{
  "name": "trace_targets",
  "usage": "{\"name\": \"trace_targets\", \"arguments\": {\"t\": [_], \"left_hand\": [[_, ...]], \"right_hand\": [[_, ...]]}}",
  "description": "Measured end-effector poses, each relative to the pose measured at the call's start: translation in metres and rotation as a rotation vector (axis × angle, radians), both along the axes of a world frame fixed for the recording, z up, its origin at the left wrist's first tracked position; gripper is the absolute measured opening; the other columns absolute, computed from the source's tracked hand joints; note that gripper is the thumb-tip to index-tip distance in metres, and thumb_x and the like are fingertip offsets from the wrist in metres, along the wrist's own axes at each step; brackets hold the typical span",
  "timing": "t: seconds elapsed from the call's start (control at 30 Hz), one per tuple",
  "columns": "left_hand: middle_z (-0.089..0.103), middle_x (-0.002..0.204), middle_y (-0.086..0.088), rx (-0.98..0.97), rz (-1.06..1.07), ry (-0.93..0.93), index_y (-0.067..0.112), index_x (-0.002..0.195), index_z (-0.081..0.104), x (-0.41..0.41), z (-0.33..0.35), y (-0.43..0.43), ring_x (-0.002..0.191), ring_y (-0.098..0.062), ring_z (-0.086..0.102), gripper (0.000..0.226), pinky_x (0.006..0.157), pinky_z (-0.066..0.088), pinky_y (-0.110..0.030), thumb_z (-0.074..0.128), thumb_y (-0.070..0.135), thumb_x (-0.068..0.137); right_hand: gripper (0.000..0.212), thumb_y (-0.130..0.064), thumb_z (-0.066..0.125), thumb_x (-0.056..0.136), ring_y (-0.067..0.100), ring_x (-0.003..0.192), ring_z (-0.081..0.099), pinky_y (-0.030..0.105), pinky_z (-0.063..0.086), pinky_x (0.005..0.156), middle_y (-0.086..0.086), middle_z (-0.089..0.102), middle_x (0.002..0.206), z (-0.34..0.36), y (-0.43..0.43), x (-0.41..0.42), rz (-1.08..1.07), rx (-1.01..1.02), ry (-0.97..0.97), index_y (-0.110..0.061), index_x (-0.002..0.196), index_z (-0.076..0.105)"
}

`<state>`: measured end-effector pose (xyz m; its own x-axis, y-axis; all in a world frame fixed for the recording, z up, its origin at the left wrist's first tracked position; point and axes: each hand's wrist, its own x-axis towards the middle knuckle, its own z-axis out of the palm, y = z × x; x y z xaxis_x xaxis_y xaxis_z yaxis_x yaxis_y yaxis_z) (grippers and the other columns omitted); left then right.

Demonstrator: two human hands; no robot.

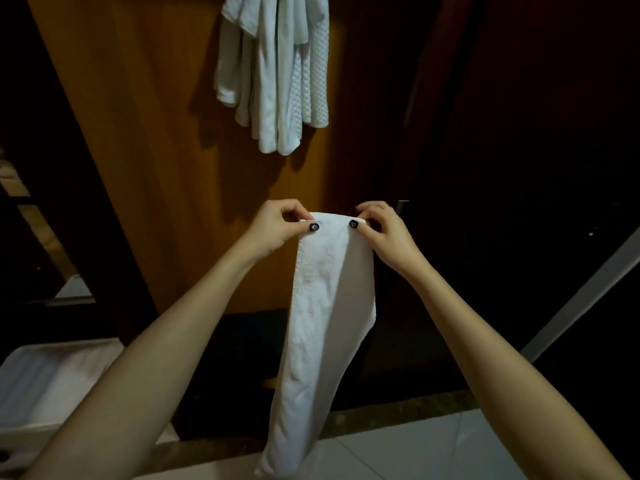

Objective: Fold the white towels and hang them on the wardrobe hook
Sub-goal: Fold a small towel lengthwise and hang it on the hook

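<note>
Head view shows our left hand [277,225] and right hand [382,230] pinching the top corners of a soft, light, perhaps twice-folded white terry towel [325,306], hanging limp.

The room is dim, and what light there is falls on the wardrobe door [138,150], a warm orange-brown wooden panel straight ahead at the far side. To its right the dark panels [519,133] are nearly black. A pale grey strip [581,296] slants across them at the right edge. On the far left is a dark frame [34,220] with pale edges. Near me the floor tiles [433,452] are pale, bordered by a brownish stone strip [398,410]. At near left sits something white and ridged [52,375], which I cannot identify.
</note>
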<state>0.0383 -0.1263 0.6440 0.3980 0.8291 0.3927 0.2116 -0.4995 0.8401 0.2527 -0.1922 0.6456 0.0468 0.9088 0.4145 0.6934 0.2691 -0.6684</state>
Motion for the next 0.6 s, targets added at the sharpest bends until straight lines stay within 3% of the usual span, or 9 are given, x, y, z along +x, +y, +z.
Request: {"name": "trace_targets", "arguments": {"t": [0.1,0.17,0.23,0.33,0.47,0.53,0.6], "left_hand": [[0.059,0.067,0.003,0.034,-0.025,-0.049,0.022,0.069,0.064,0.001,0.009,0.012,0.057,0.004,0.049,0.021,0.056,0.040,-0.011,0.076,0.007,0.077],[0.059,0.067,0.004,0.088,-0.029,-0.062,0.025,0.069,0.064,0.002,0.014,0.019,0.057,0.004,0.048,0.023,0.055,0.039,-0.010,0.076,0.007,0.078],[0.060,0.069,0.001,0.146,-0.024,-0.070,0.027,0.070,0.064,0.003,0.019,0.023,0.058,0.001,0.048,0.023,0.055,0.039,-0.011,0.075,0.010,0.079],[0.059,0.068,0.004,0.207,-0.035,-0.066,0.030,0.071,0.064,0.003,0.027,0.032,0.059,0.000,0.048,0.024,0.055,0.038,-0.012,0.075,0.011,0.079],[0.058,0.069,0.001,0.228,-0.010,-0.052,0.029,0.071,0.063,-0.002,0.036,0.045,0.062,-0.006,0.047,0.023,0.057,0.037,-0.015,0.075,0.011,0.079],[0.060,0.071,0.001,0.266,0.031,-0.062,0.028,0.072,0.062,-0.007,0.041,0.054,0.066,-0.007,0.049,0.022,0.059,0.038,-0.013,0.075,0.012,0.080],[0.062,0.074,0.005,0.283,0.062,-0.096,0.030,0.073,0.062,-0.013,0.046,0.062,0.069,-0.004,0.052,0.023,0.062,0.040,-0.011,0.074,0.013,0.081]], "right_hand": [[0.008,-0.021,0.060,0.095,0.010,0.113,0.051,0.026,0.043,0.095,-0.019,0.057,0.099,-0.001,0.005,-0.002,-0.003,0.057,0.003,-0.016,0.096,0.065],[0.013,-0.019,0.060,0.095,0.007,0.112,0.054,0.030,0.047,0.096,-0.016,0.061,0.106,0.000,0.008,-0.003,0.024,0.080,0.055,-0.024,0.106,0.065],[0.033,-0.012,0.060,0.094,0.003,0.116,0.055,0.025,0.047,0.098,-0.015,0.062,0.119,0.000,0.010,-0.005,0.104,0.116,0.068,-0.032,0.120,0.062],[0.041,-0.008,0.063,0.091,0.007,0.111,0.058,0.022,0.048,0.092,-0.006,0.064,0.121,-0.001,0.016,-0.012,0.118,0.126,-0.010,-0.026,0.128,0.061],[0.011,-0.023,0.068,0.090,0.007,0.090,0.059,0.022,0.046,0.076,-0.006,0.064,0.097,0.000,0.025,-0.009,0.042,0.031,-0.049,-0.016,0.098,0.069],[0.016,-0.029,0.070,0.088,0.004,0.076,0.052,0.015,0.039,0.065,-0.008,0.057,0.087,-0.005,0.029,-0.002,0.026,-0.057,-0.132,-0.013,0.088,0.065],[0.023,-0.030,0.069,0.088,0.005,0.068,0.046,0.016,0.035,0.059,-0.007,0.052,0.083,-0.012,0.030,0.003,0.011,-0.131,-0.198,-0.009,0.082,0.063]]}}
